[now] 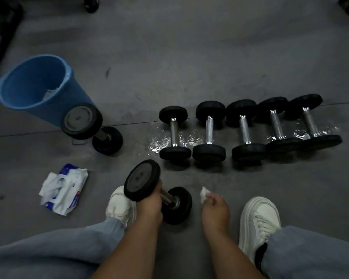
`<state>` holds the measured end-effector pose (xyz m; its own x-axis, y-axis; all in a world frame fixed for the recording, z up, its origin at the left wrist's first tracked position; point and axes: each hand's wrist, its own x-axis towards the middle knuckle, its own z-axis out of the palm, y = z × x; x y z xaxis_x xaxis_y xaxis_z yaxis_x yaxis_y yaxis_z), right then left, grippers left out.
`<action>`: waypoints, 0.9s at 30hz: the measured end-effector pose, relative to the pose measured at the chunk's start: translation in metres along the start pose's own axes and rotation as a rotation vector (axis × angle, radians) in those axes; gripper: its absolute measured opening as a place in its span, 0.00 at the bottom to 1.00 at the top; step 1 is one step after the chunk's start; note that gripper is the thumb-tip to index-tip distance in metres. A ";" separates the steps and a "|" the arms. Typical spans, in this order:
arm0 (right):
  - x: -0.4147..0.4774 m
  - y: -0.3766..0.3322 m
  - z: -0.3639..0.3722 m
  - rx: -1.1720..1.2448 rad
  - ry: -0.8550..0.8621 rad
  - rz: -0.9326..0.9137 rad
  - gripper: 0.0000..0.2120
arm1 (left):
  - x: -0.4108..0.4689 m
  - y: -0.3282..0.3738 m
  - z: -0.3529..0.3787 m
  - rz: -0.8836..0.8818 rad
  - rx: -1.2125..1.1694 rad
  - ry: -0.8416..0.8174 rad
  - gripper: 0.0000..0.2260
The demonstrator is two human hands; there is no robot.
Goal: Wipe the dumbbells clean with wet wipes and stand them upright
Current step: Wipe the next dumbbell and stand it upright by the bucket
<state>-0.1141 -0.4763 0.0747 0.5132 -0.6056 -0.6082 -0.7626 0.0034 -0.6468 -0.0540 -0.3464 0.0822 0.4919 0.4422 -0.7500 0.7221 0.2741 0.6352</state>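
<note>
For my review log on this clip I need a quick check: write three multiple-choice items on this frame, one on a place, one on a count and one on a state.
1. Where does the white-and-blue pack of wet wipes lie?
A. on the person's lap
B. on the grey floor, left of the left white shoe
C. on a shelf

2. How many black dumbbells with chrome handles lie flat in the row?
A. three
B. five
C. seven

3. What is the left hand doing?
A. gripping the handle of a black round-headed dumbbell
B. lying flat on the ground
C. hanging idle

Answers:
1 B: the pack rests on the floor beside that shoe.
2 B: five lie side by side.
3 A: its fingers wrap the handle, while the right hand pinches a crumpled white wipe.
</note>
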 end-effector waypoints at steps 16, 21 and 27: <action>0.020 -0.080 0.004 0.517 -0.266 -0.047 0.11 | -0.025 0.034 -0.005 -0.097 -0.136 -0.491 0.19; 0.015 -0.079 0.001 0.529 -0.347 -0.004 0.12 | -0.027 0.058 -0.002 -0.079 -0.013 -0.360 0.11; 0.005 -0.074 0.004 0.539 -0.396 0.072 0.15 | -0.026 0.066 -0.025 -0.007 0.123 -0.307 0.10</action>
<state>-0.0538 -0.4764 0.1182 0.6524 -0.2514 -0.7150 -0.5499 0.4921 -0.6748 -0.0309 -0.3186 0.1481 0.5971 0.1580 -0.7865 0.7699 0.1626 0.6171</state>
